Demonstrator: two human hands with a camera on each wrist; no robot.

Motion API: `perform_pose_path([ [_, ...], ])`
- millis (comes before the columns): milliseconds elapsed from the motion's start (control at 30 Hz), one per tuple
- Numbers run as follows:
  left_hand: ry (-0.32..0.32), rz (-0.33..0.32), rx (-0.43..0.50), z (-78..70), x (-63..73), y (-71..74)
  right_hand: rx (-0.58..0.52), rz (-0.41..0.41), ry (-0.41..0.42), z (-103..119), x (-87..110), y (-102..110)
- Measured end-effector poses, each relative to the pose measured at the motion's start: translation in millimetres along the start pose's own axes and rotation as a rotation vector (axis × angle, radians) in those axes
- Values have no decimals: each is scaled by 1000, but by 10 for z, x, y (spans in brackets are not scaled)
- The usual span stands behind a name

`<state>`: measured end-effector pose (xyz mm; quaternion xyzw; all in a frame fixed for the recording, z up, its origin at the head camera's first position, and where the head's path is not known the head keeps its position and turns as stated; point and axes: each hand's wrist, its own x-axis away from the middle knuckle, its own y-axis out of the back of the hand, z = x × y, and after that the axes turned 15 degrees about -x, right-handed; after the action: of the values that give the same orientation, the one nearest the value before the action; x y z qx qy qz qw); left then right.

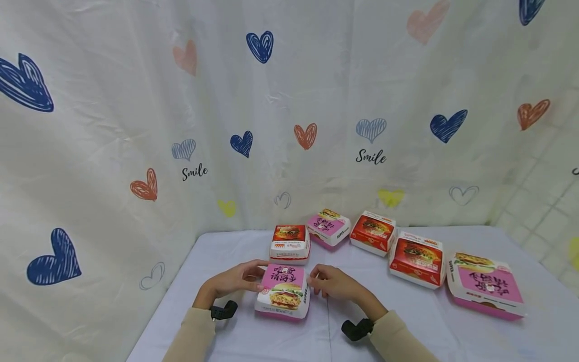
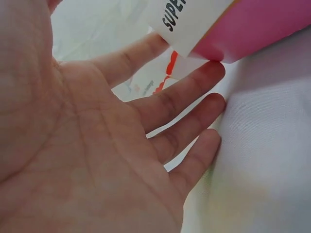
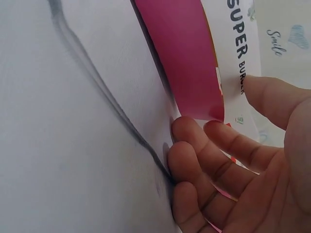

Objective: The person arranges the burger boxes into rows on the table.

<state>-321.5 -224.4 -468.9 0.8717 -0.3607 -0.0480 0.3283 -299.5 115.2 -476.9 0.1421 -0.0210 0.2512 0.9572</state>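
Observation:
A pink-and-white burger box [image 1: 283, 291] sits on the white cloth between both hands, its lid closed. The left hand [image 1: 237, 279] is at its left side; in the left wrist view the fingers [image 2: 182, 94] are spread and nearly straight, with fingertips at the box's corner [image 2: 233, 34]. On the opposite side is the right hand [image 1: 336, 284]. Its thumb [image 3: 272, 99] touches the white lid marked SUPER BURGER [image 3: 238, 53] in the right wrist view, while the other fingers bend loosely near the pink base and the cloth. Neither hand is wrapped round the box.
Directly behind stands a red-and-white burger box [image 1: 290, 245]. To its right, another pink box [image 1: 328, 229], two red boxes [image 1: 373, 233] [image 1: 416, 259] and a larger pink box [image 1: 487, 284] form a curved row. A heart-printed curtain [image 1: 316, 90] hangs behind the table [image 1: 371, 291].

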Motion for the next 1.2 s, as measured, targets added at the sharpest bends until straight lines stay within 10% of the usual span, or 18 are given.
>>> perform_pose_path([
  [933, 83, -49, -58, -93, 22, 19, 34, -11, 6, 31, 30, -2],
  [1200, 163, -250, -160, -152, -12, 42, 20, -77, 16, 38, 27, 152],
])
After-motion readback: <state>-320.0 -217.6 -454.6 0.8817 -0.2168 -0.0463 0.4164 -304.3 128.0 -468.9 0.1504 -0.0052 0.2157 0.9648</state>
